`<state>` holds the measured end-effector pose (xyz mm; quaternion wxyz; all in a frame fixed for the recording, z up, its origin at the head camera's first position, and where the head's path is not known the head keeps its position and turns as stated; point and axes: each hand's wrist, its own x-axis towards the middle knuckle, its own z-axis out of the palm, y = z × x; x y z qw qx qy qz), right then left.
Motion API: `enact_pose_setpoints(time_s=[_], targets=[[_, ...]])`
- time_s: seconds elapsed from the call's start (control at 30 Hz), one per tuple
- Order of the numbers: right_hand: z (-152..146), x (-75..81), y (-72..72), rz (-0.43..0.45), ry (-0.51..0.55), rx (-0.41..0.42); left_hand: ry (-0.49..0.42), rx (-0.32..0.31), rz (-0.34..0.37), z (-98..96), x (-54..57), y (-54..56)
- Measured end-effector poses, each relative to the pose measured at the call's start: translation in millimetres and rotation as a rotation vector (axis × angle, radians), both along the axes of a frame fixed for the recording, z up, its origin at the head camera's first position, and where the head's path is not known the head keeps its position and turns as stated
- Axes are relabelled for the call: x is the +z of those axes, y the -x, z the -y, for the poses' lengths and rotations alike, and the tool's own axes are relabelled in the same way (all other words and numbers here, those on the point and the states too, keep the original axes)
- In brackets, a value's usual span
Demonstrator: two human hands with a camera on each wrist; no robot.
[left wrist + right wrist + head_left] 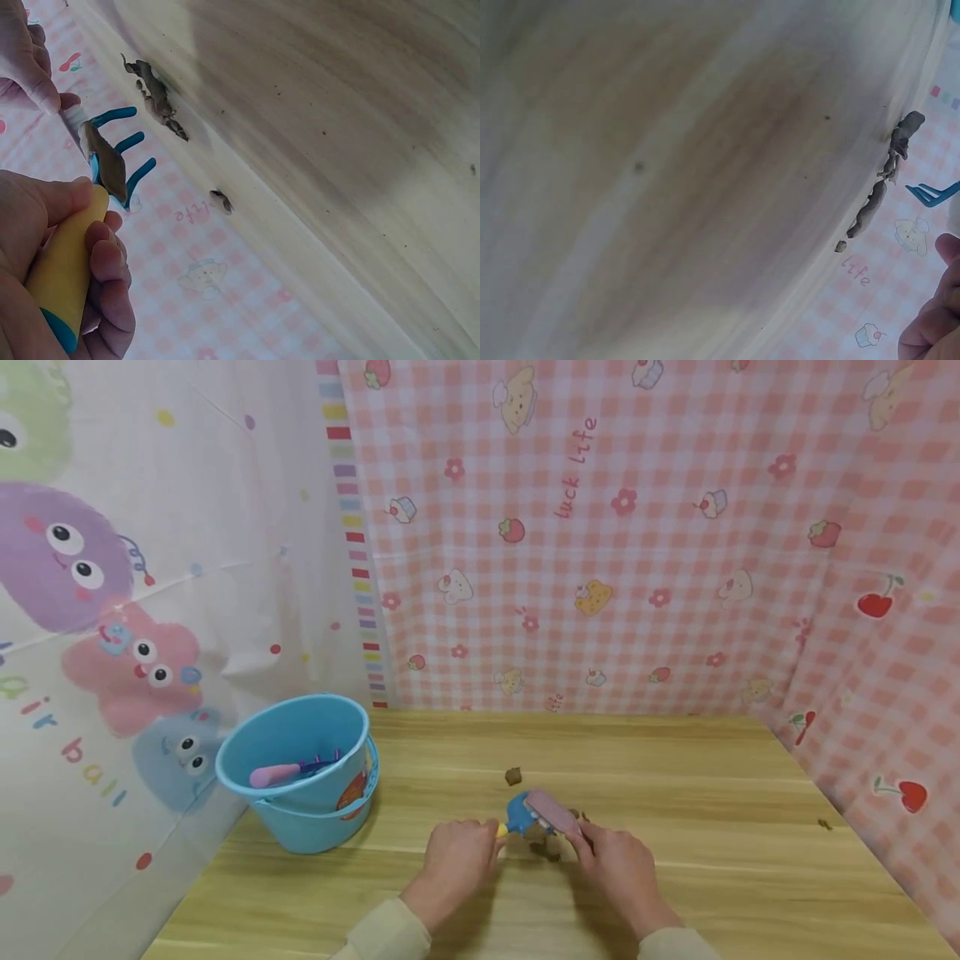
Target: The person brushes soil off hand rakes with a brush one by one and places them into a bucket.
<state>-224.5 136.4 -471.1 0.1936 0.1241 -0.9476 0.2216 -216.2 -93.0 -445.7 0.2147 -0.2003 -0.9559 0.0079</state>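
My left hand grips the yellow handle of a small blue hand rake, whose curved tines show in the left wrist view. A brown clump lies against the rake's head. In my right hand is a pink brush with pale bristles, held against the rake's head. Both tools are above the table, over brown bits. At the right wrist view's edge, only part of the right hand and the blue tines show.
A light blue bucket stands at the left, with a pink-handled purple tool in it. One brown lump lies beyond the tools, and a smaller bit far right on the wooden table. Patterned cloths hang behind and at both sides.
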Motion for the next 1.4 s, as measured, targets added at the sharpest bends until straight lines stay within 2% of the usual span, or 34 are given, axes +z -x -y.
enact_pose_setpoints(time_s=[0.2,0.6,0.83,0.9,1.0,1.07,1.13,1.2,1.4], targets=[[1,0.0,1.3,0.031,-0.003,-0.025,0.001,0.006,-0.013,0.7,-0.4,-0.5],[0,0.0,6.5,0.025,-0.008,-0.040,-0.016,0.030,0.019,4.7,-1.3,-0.2],[-15,-2.2,9.2,0.119,0.008,-0.105,-0.045,0.068,0.075,10.2,0.5,1.9],[-17,0.1,8.6,0.110,0.030,-0.115,-0.051,0.078,0.089,12.4,3.5,3.6],[-10,7.1,5.1,0.049,0.067,-0.049,-0.039,0.072,0.092,12.9,6.3,6.6],[-1,9.5,2.5,-0.032,0.054,0.022,-0.034,0.063,0.088,11.9,7.9,7.3],[6,10.1,-0.3,-0.064,0.031,0.053,-0.034,0.055,0.078,10.2,7.6,7.5],[8,8.4,-2.4,-0.072,-0.001,0.043,-0.036,0.046,0.065,8.0,6.8,6.6],[-5,2.8,-1.4,0.020,-0.022,-0.022,-0.018,0.027,0.018,4.9,4.8,1.9]])
